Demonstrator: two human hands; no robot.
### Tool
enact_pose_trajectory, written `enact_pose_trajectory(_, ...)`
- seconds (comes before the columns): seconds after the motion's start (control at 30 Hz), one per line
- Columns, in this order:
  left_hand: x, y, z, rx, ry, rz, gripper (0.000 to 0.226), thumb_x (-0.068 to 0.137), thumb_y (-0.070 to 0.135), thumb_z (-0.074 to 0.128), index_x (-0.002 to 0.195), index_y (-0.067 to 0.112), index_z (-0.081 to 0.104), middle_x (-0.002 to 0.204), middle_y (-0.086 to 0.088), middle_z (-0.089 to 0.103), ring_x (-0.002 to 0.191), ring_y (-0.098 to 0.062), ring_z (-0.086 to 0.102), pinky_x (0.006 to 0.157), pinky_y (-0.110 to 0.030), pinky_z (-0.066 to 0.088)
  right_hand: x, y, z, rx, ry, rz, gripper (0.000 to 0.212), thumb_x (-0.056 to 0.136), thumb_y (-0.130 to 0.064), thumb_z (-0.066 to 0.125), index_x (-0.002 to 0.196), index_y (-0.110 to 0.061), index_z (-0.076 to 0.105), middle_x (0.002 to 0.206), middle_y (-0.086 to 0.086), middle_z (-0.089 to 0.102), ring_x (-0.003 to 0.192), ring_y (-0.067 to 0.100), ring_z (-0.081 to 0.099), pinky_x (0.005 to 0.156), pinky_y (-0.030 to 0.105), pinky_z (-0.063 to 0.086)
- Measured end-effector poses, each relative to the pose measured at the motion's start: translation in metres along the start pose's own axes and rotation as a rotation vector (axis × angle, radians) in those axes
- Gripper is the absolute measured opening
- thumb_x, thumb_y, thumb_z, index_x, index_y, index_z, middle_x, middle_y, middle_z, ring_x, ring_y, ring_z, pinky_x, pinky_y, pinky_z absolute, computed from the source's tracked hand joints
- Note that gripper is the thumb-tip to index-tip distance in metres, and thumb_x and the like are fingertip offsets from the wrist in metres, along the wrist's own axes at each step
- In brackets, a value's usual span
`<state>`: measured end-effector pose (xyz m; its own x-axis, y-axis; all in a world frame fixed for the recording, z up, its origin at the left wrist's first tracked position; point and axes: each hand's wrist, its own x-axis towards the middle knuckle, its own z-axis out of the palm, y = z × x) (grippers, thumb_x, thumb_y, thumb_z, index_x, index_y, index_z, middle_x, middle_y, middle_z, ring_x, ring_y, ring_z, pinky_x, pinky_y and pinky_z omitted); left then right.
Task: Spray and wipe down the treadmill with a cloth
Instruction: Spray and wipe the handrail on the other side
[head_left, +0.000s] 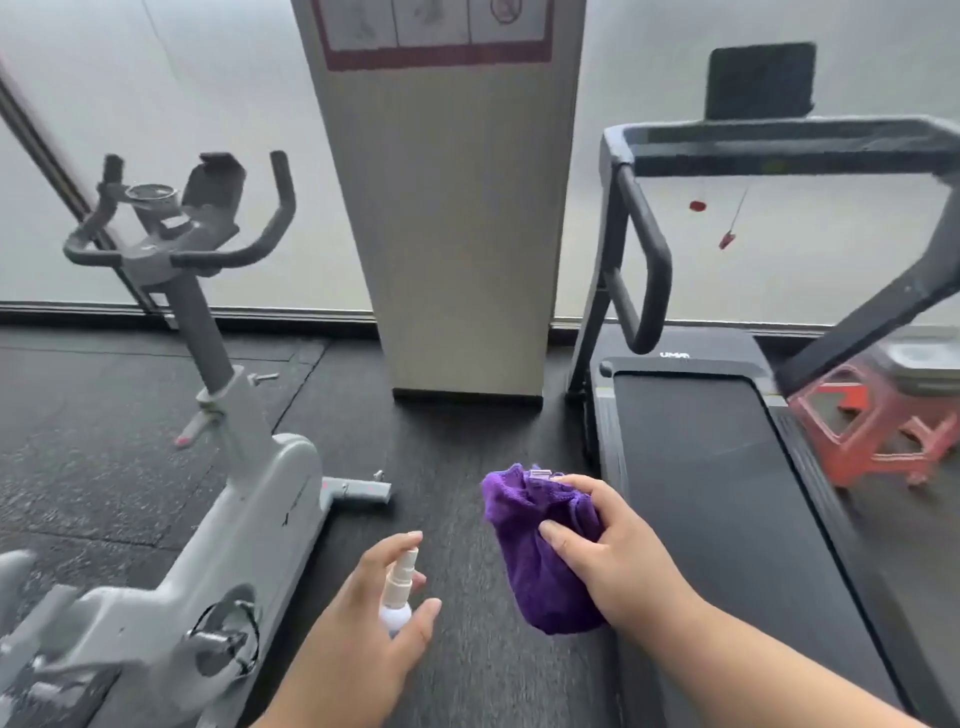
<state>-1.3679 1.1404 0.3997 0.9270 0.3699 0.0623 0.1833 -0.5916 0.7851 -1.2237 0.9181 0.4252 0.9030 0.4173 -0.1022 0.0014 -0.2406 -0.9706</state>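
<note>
A black treadmill (717, 467) stands at the right, its belt running toward me and its dark handrail frame (644, 260) rising at the far end. My right hand (618, 566) grips a bunched purple cloth (535, 571) just left of the belt's edge, above the floor. My left hand (358, 634) holds a small white spray bottle (399, 592), nozzle up, with the index finger beside the pump head. Both hands hover over the dark floor between the treadmill and an exercise bike.
A grey exercise bike (208, 467) fills the left side. A beige pillar (457, 234) stands at the middle back against a pale wall. A red plastic stool (878, 431) sits to the right of the treadmill. Red safety clips (727, 240) hang from the console.
</note>
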Motion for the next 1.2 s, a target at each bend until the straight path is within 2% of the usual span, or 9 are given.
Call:
enact_pose_trajectory(0.07,0.045,0.001,-0.008,-0.025,-0.055,0.067,0.065,0.078,0.038,0.075,0.122,0.068,0.038,0.108,0.034,0.059,0.084,0.000,0.065,0.072,-0.017,0.044,0.017,-0.013,0.004,0.027,0.063,-0.006,0.043,0.087,-0.018,0.073,0.107,-0.054,0.060,0.107,-0.027,0.070,0.101,-0.007,0.064,0.080,0.007,0.046)
enact_pose_trajectory(0.2,0.121,0.015,-0.001,-0.077,-0.140,0.186,0.060,0.082,0.040,0.069,0.126,0.064,0.037,0.109,0.033,0.060,0.085,0.000,0.064,0.071,-0.006,0.043,0.051,-0.026,-0.001,0.094,0.187,-0.005,0.039,0.087,-0.021,0.071,0.108,-0.051,0.061,0.109,-0.022,0.071,0.103,-0.002,0.065,0.081,0.008,0.047)
enact_pose_trajectory(0.37,0.219,0.035,0.029,-0.237,-0.227,0.161,0.054,0.085,0.038,0.072,0.122,0.062,0.041,0.105,0.023,0.069,0.070,-0.014,0.070,0.068,-0.024,0.055,0.115,-0.029,-0.016,0.179,0.293,-0.021,0.033,0.079,-0.034,0.070,0.104,-0.053,0.060,0.107,-0.015,0.072,0.101,0.004,0.067,0.089,0.026,0.052)
enact_pose_trajectory(0.57,0.347,0.083,0.061,-0.328,-0.330,0.144,0.057,0.068,0.059,0.069,0.120,0.063,0.045,0.098,0.018,0.072,0.074,-0.013,0.072,0.067,-0.023,0.053,0.211,-0.037,-0.053,0.215,0.286,-0.042,0.033,0.080,-0.031,0.070,0.104,-0.052,0.060,0.107,-0.014,0.072,0.100,0.005,0.068,0.083,0.020,0.053)
enact_pose_trajectory(0.67,0.405,0.107,0.071,-0.385,-0.353,0.169,0.054,0.071,0.051,0.072,0.117,0.062,0.048,0.091,0.012,0.073,0.074,-0.012,0.071,0.065,-0.024,0.053,0.260,-0.050,-0.074,0.203,0.281,-0.049,0.034,0.083,-0.028,0.070,0.104,-0.053,0.059,0.109,-0.012,0.073,0.102,0.009,0.068,0.089,0.028,0.053)
enact_pose_trajectory(0.73,0.437,0.119,0.077,-0.441,-0.363,0.185,0.055,0.073,0.044,0.075,0.118,0.060,0.051,0.091,0.007,0.073,0.074,-0.013,0.071,0.064,-0.024,0.054,0.288,-0.060,-0.085,0.182,0.284,-0.064,0.036,0.085,-0.027,0.069,0.104,-0.055,0.057,0.108,-0.013,0.072,0.101,0.007,0.068,0.086,0.024,0.053)
enact_pose_trajectory(0.9,0.506,0.133,0.094,-0.573,-0.441,0.279,0.057,0.076,0.032,0.079,0.123,0.050,0.053,0.106,0.003,0.073,0.093,-0.019,0.073,0.076,-0.027,0.057,0.340,-0.081,-0.101,0.072,0.311,-0.068,0.041,0.078,-0.041,0.069,0.109,-0.061,0.050,0.111,-0.019,0.070,0.104,0.002,0.067,0.089,0.026,0.050)
enact_pose_trajectory(1.07,0.590,0.158,0.112,-0.576,-0.566,0.417,0.057,0.076,0.035,0.077,0.124,0.052,0.052,0.107,0.008,0.070,0.094,-0.015,0.072,0.077,-0.027,0.058,0.389,-0.101,-0.111,-0.036,0.543,-0.071,0.047,0.073,-0.047,0.070,0.109,-0.064,0.045,0.109,-0.034,0.064,0.102,-0.006,0.064,0.089,0.023,0.049)
enact_pose_trajectory(1.2,0.657,0.195,0.132,-0.495,-0.659,0.560,0.058,0.080,0.028,0.073,0.124,0.057,0.049,0.103,0.025,0.067,0.089,-0.003,0.070,0.076,-0.022,0.059,0.427,-0.118,-0.124,-0.161,0.722,-0.006,0.066,0.074,-0.044,0.070,0.129,-0.063,0.037,0.120,-0.035,0.058,0.113,-0.011,0.056,0.096,0.020,0.046)
